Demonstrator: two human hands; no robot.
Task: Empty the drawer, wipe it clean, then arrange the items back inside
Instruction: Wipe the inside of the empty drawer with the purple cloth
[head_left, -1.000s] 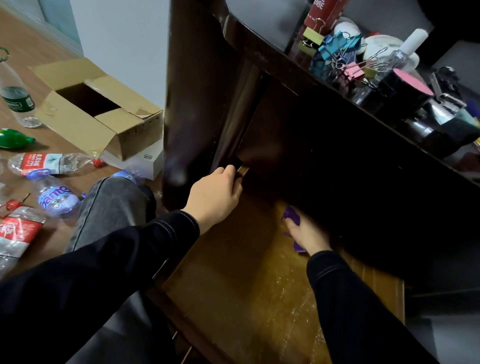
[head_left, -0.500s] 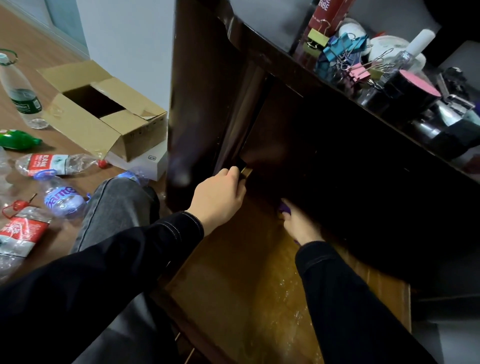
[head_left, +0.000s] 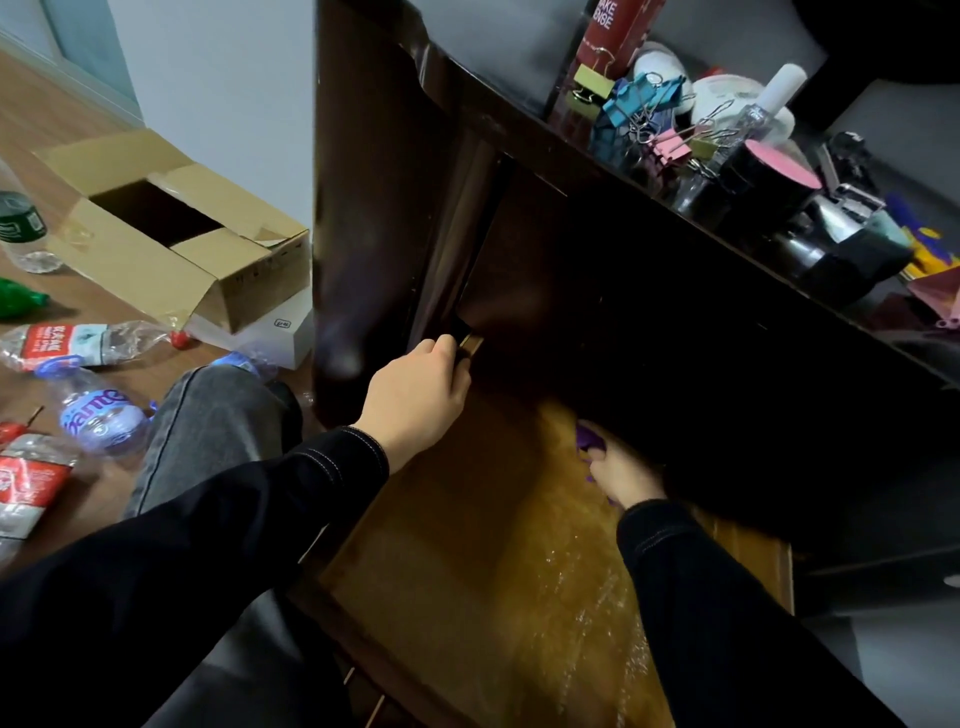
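My left hand (head_left: 415, 384): clamped on the side rim of the drawer (head_left: 457, 571), bracing; a slide inward could pinch it. My right hand (head_left: 621, 473): clutching the purple cloth (head_left: 589, 436) deep at the back, under the surface (head_left: 498, 78); the dark corner may go unwiped.

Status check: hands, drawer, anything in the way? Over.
Left hand grips left wall of the open brown wooden drawer. Right hand holds purple cloth at its back, under the dark desk. Drawer floor bare, glistening streaks; nothing in the way.
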